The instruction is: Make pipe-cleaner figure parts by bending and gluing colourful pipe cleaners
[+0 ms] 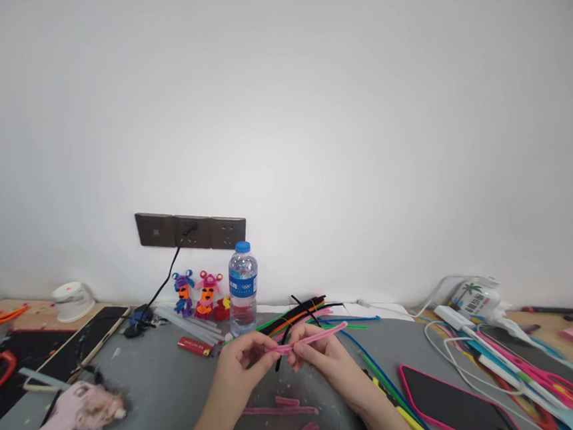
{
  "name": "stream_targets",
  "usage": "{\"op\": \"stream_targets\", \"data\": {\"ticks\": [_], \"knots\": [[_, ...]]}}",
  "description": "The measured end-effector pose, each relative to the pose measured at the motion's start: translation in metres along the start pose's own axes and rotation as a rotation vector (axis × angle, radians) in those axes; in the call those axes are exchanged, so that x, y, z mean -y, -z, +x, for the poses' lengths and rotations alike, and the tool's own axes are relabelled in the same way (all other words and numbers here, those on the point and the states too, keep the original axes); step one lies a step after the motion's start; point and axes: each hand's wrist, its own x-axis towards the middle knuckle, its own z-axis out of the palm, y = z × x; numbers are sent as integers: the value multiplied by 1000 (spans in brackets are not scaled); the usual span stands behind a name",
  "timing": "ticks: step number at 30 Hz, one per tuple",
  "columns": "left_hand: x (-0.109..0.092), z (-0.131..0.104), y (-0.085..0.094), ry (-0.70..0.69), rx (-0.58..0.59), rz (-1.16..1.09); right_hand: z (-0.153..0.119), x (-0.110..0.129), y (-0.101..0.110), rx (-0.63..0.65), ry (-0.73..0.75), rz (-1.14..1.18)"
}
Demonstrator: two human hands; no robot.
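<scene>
Below a white wall (360,135), the grey mat (152,394) bears a glue gun (68,418), cropped at left. Above its middle, left hand (244,364) and right hand (326,359) pinch a partly covered pink pipe cleaner (328,333); the phone (448,401) at right is cut off.

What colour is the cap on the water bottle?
The cap on the water bottle is blue, showing in the head view.

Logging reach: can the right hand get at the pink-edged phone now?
Likely yes: only low-lying strips sit between the right hand and the pink-edged phone, though that hand holds a pink pipe cleaner.
</scene>
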Motion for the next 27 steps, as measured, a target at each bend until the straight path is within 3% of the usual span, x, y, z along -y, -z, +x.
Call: {"op": "stream_targets", "data": {"ticks": [9,20,27], "knots": [[-11,-5,-6,-19,0,-5,4,-7,-3,-16,6,21],[-3,-5,-7,-70,-72,197,9,-13,-2,-90,94,-33],[-2,-5,-8,-69,-78,46,9,-12,-5,-88,80,-76]]}}
